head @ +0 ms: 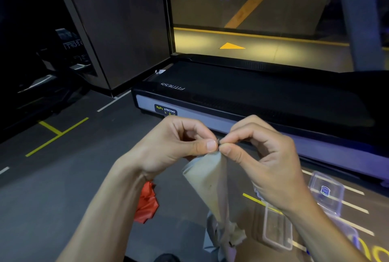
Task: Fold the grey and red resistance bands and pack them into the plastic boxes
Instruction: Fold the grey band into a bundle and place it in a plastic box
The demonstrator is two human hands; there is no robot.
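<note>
Stretching across the left of the view, the dark grey gym floor (pixel 69 177) carries yellow tape lines (pixel 55 135) that meet in a T, with short white dashes (pixel 112 103) farther back. Beyond them the far left is too dim to make out more than faint machine shapes. A dark panelled wall (pixel 117 26) rises behind, ending at a black frame post.

Lower down, the red resistance band (pixel 147 204) lies crumpled on the floor, just beside the left forearm and partly hidden by it. The left hand (pixel 179 144) has its fingers curled, thumb and forefinger pinching the top edge of the grey resistance band (pixel 207 181). The right hand (pixel 263 156) meets it there, also pinching the same edge between thumb and forefinger, the two grips almost touching. The grey band hangs down from the pinch in a folded length, its lower end bunched near the floor.

Behind the hands sits a black treadmill deck (pixel 252 93), its belt printed "FITNESS", read upside down from here, and its grey end cap bearing a label (pixel 165 110) reading "BODY STRONG". Past it, a glass pane (pixel 252 9) shows a lit yellowish floor with an orange triangle (pixel 231 46) and orange stripes.

To the right, a clear plastic box (pixel 277 230) rests open on the floor below the right wrist. Another clear plastic box (pixel 328 192) with a small blue sticker, its writing too small to read, lies just beside it across white floor lines (pixel 355 207).
</note>
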